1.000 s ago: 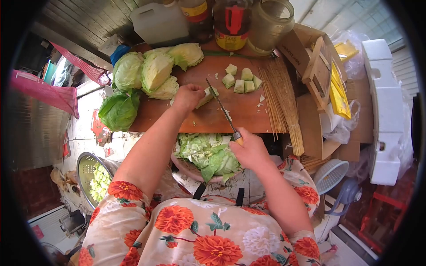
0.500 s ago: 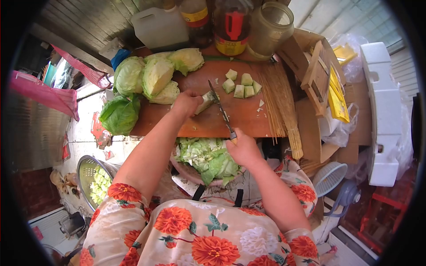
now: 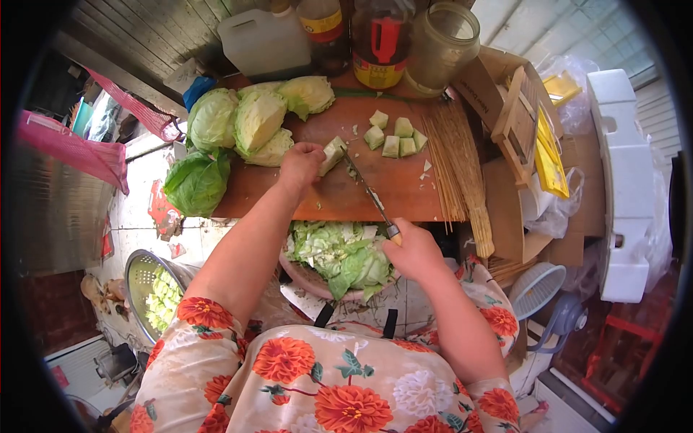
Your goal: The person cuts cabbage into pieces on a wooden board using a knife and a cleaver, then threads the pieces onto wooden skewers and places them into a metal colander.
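Observation:
On the orange-brown board, my left hand has its fingers closed at the left end of a pale green vegetable piece. My right hand grips the wooden handle of a knife near the board's front edge. The blade points up and left, its tip close beside the piece's right side. Several cut pale green chunks lie to the right of the blade. Cabbage heads and halves rest at the board's left. Whether my left fingers grip the piece is hard to tell.
Below the board is a pink basin of cabbage leaves. A metal colander stands lower left. Behind the board are a plastic jug, bottles and a glass jar. A straw whisk lies at right, beside cardboard boxes.
My right hand has moved right and slightly down with the knife, and the blade has come away from the piece. My left hand has shifted slightly up, its fingers now at the piece's end.

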The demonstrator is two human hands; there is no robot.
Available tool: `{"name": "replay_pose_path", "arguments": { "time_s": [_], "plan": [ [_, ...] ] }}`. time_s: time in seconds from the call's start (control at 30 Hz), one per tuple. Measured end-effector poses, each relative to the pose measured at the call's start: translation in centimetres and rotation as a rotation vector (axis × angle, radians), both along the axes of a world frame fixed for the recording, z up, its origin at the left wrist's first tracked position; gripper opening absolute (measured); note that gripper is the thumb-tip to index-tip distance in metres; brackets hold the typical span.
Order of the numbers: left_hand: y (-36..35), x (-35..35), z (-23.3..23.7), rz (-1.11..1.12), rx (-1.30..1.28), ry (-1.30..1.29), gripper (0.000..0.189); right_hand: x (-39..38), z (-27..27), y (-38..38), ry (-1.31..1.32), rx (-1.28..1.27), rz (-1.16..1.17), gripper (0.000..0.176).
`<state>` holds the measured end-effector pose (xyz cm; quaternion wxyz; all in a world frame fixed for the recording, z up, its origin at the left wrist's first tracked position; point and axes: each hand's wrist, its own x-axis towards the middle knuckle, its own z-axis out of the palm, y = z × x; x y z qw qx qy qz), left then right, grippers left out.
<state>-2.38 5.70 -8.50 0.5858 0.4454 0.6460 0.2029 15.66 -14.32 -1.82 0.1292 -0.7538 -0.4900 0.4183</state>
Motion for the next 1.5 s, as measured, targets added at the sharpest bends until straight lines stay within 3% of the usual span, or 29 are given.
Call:
{"name": "replay_pose_path", "arguments": {
  "time_s": [0.07,0.2,0.37,0.57,0.9,1.27,1.5],
  "plan": [
    [0.3,0.4,-0.1,0.06,0.016,-0.024,0.018,0.4,0.5,-0.9,0.102,-0.081,0.022,0.042],
    [1.1,1.4,-0.2,0.042,0.045,-0.032,0.017,1.2,2.3,-2.1,0.064,-0.133,0.164,0.043],
    [2.0,2.3,-0.4,0.038,0.065,-0.092,0.015,1.1,4.1,-1.0,0.151,0.127,-0.01,0.046],
    [2.4,3.4,-2.0,-0.043,0.208,0.07,0.019,0.0,3.3,2.4,0.046,0.05,-0.021,0.046],
    [3.2,3.6,-1.6,-0.087,0.144,0.049,0.018,0.1,2.2,3.7,0.117,0.057,-0.035,0.046],
    [3.5,3.7,-0.6,-0.173,0.141,0.106,0.011,0.3,3.1,6.8,0.017,-0.035,0.054,0.036],
    [3.5,3.6,-0.3,-0.207,0.162,0.147,0.011,0.0,1.1,8.5,0.003,-0.043,0.054,0.045]
  ]
}}
